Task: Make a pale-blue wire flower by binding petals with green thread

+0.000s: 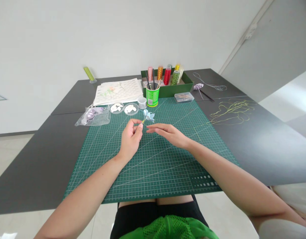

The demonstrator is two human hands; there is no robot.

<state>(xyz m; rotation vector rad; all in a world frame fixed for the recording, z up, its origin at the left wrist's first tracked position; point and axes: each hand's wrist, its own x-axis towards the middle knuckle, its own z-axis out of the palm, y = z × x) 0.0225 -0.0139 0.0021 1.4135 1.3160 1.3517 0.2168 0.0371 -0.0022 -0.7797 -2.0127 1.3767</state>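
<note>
My left hand [131, 136] pinches the short stem of a small pale blue flower [148, 116] and holds it upright above the green cutting mat [153, 166]. Just to its right hovers my right hand [168, 132], palm down, fingers stretched towards the left hand, with nothing visible in it. Both hands are over the middle of the mat.
At the back stand a green cup [152, 95] of tools, a green box [168, 87] with thread spools, two small dishes [124, 108], a clear bag [93, 116], patterned sheets [118, 91] and a clear case [184, 97]. Yellow-green thread [230, 111] lies loose at the right.
</note>
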